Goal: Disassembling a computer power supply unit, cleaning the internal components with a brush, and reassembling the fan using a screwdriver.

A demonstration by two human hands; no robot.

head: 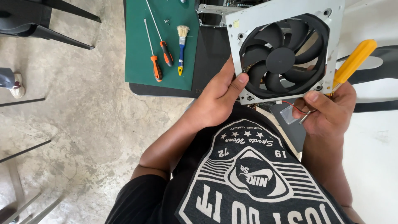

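One black fan (282,58) in its grey metal frame (253,25) sits upright before your chest, above the table edge. Your left hand (217,97) clasps the frame's lower left side; your right hand (331,110) grips a yellow-handled screwdriver (352,62) beside the frame's lower right corner. Two orange-handled screwdrivers (161,58) and a brush (181,47) lie on the green mat (139,41).
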